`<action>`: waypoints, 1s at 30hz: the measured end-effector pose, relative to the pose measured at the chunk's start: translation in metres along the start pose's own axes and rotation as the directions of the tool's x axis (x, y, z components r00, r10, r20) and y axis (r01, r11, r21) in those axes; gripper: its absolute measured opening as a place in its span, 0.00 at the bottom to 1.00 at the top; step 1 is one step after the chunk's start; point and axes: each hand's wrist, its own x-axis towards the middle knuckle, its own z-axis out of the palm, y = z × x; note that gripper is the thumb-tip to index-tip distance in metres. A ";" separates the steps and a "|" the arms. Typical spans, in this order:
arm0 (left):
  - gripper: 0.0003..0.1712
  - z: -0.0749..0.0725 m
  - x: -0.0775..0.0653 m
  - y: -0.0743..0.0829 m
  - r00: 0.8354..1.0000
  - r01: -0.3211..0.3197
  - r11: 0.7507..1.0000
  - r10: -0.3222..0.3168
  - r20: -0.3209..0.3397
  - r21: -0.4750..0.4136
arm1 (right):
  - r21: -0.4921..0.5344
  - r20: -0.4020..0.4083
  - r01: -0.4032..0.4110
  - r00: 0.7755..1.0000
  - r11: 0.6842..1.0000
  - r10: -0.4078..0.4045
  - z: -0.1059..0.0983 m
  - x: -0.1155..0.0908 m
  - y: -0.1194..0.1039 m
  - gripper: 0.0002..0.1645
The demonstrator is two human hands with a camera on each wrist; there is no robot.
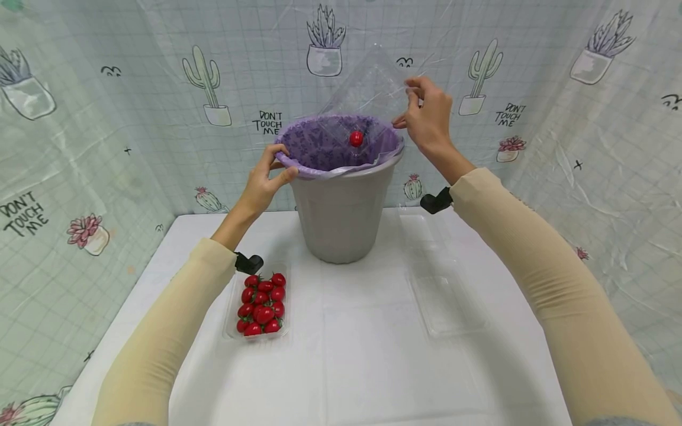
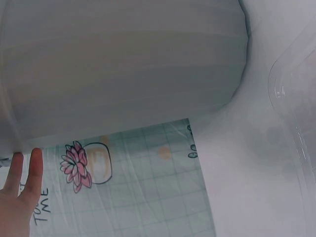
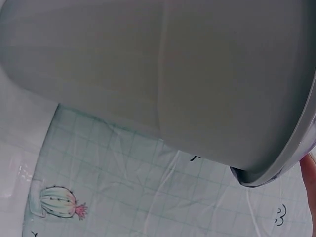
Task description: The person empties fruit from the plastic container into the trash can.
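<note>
A grey trash bin [image 1: 343,213] with a purple patterned liner [image 1: 314,142] stands at the back of the white table. My left hand [image 1: 266,177] grips its left rim, thumb outside on the folded liner edge. Above the opening, a clear plastic piece [image 1: 373,83] with straight edges tilts down into the bin. My right hand [image 1: 428,115] pinches its right edge near the rim. One red cherry tomato [image 1: 356,138] shows at its lower end, inside the mouth of the bin. In the right wrist view, only a sliver of a finger [image 3: 309,180] appears beside the rim.
Several cherry tomatoes [image 1: 261,305] lie in a clear tray [image 1: 231,322] at the left of the table. A clear clamshell container [image 1: 447,305] rests on the right side. Patterned plastic sheeting [image 1: 160,112] encloses the back and sides.
</note>
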 end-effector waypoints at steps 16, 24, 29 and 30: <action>0.35 0.000 0.001 0.001 1.000 -0.001 1.000 0.001 0.004 0.008 | 0.001 -0.003 0.019 1.000 1.000 -0.019 0.000 0.000 -0.001 0.19; 0.34 0.001 0.000 0.004 1.000 0.002 1.000 -0.002 0.004 0.008 | 0.005 -0.004 0.029 1.000 1.000 -0.029 -0.001 0.000 -0.003 0.19; 0.34 0.001 0.000 0.004 1.000 0.007 1.000 -0.007 0.002 0.003 | -0.001 -0.010 0.032 0.999 0.999 -0.032 -0.001 -0.001 -0.002 0.19; 0.34 0.001 0.000 0.004 1.000 0.008 1.000 -0.008 0.002 0.003 | -0.003 -0.010 0.031 0.999 1.000 -0.031 -0.001 -0.001 -0.002 0.19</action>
